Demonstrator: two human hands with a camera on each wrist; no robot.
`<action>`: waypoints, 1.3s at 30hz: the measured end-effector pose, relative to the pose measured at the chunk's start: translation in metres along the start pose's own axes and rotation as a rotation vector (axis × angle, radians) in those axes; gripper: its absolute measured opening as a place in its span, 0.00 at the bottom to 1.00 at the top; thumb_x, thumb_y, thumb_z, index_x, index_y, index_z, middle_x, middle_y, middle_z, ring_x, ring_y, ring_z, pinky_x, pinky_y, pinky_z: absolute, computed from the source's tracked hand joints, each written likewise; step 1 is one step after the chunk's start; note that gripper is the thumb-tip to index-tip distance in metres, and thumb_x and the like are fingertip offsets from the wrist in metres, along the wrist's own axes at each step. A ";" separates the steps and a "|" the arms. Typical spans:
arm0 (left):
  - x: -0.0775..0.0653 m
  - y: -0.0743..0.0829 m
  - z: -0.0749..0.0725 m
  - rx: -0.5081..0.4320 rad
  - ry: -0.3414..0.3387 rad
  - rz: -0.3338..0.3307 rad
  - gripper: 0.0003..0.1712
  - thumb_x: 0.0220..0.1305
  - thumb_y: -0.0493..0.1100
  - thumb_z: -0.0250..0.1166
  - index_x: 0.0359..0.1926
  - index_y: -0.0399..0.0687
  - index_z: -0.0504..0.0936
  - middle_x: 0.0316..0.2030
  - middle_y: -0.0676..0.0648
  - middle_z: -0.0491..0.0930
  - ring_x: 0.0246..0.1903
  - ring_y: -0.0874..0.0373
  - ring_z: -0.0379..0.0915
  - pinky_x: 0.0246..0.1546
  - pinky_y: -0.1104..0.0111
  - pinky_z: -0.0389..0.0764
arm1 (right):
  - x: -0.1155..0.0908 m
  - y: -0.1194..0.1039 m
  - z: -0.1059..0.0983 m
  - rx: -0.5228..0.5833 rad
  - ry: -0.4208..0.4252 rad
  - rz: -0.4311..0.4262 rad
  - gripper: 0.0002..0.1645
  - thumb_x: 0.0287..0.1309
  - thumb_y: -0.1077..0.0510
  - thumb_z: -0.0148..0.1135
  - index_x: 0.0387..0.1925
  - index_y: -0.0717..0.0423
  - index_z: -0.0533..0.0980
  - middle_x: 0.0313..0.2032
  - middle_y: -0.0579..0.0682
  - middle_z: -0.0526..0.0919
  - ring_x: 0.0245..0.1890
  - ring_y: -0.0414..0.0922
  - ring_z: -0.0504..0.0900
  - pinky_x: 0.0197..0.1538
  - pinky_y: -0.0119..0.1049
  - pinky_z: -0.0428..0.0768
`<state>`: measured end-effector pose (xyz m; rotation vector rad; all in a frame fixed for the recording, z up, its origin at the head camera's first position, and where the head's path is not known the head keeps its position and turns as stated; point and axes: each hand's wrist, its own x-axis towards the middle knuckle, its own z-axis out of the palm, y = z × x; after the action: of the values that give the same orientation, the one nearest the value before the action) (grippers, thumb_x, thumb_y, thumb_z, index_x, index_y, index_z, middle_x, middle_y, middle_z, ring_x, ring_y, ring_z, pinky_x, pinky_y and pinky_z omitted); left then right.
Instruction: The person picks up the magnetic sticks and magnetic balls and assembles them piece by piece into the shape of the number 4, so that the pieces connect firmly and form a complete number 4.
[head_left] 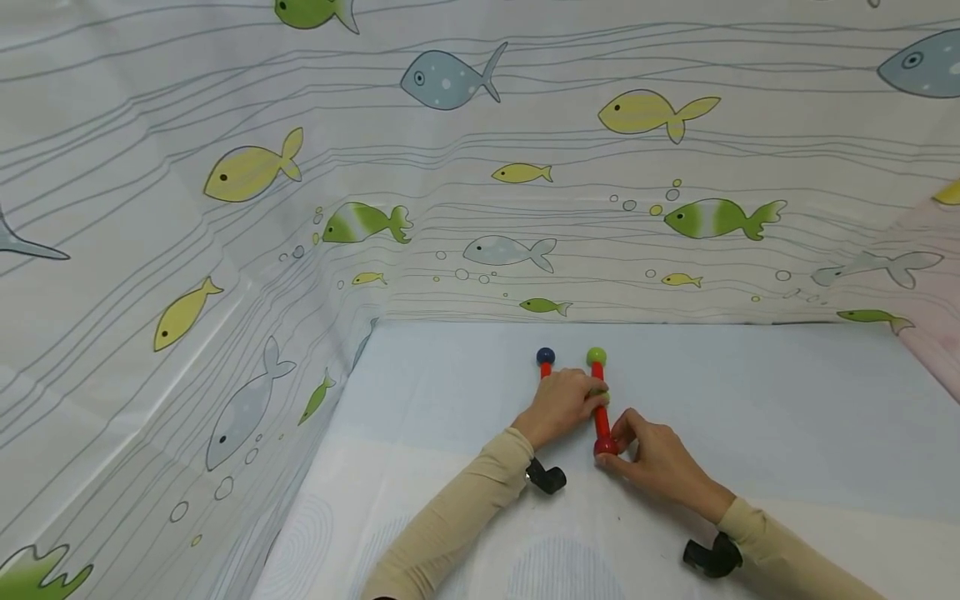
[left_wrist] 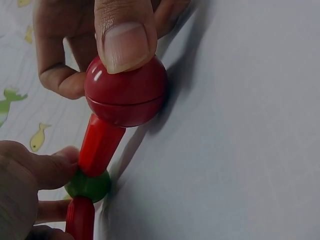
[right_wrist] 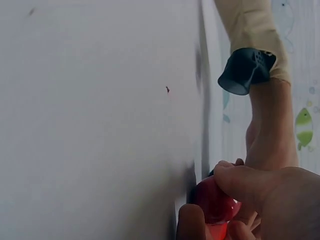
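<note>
In the head view, a straight toy chain of red rods [head_left: 602,422] and balls lies on the table. A light green ball [head_left: 596,356] tops its far end, and a dark red ball [head_left: 605,448] forms its near end. My left hand [head_left: 558,406] pinches the chain at its middle green ball [left_wrist: 89,186], mostly hidden from above. With thumb and fingers, my right hand [head_left: 660,458] grips the dark red ball, thumb pressed on it in the left wrist view. Left of the chain, a dark blue ball [head_left: 545,356] sits on another red rod, partly covered by my left hand.
A pale blue and white cloth [head_left: 750,400] covers the table. Behind and to the left rises a fish-patterned curtain [head_left: 450,183]. Black wrist devices [head_left: 714,556] hang under both forearms, close to the tabletop.
</note>
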<state>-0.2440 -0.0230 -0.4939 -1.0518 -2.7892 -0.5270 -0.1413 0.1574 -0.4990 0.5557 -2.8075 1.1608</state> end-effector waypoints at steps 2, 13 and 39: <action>0.000 0.000 0.000 0.000 0.000 0.005 0.10 0.72 0.49 0.71 0.49 0.55 0.93 0.37 0.55 0.91 0.29 0.68 0.75 0.27 0.82 0.67 | 0.000 0.000 0.000 -0.003 0.004 0.002 0.30 0.52 0.55 0.84 0.47 0.58 0.73 0.31 0.44 0.87 0.21 0.31 0.73 0.27 0.29 0.75; -0.010 -0.011 -0.017 0.041 0.119 -0.018 0.19 0.75 0.51 0.68 0.62 0.53 0.87 0.42 0.50 0.91 0.33 0.61 0.83 0.30 0.73 0.80 | -0.001 0.004 0.005 -0.042 -0.002 -0.016 0.35 0.54 0.53 0.83 0.58 0.55 0.73 0.36 0.46 0.86 0.21 0.30 0.71 0.28 0.29 0.74; -0.077 -0.061 -0.007 -0.124 0.218 -0.069 0.20 0.68 0.46 0.74 0.59 0.52 0.88 0.35 0.51 0.85 0.32 0.59 0.81 0.31 0.71 0.76 | -0.002 0.015 0.007 -0.014 -0.058 -0.076 0.27 0.62 0.47 0.77 0.60 0.46 0.78 0.41 0.44 0.80 0.24 0.30 0.68 0.28 0.29 0.71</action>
<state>-0.2266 -0.1161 -0.5220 -0.8626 -2.6365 -0.7817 -0.1438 0.1625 -0.5145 0.6996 -2.8122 1.1286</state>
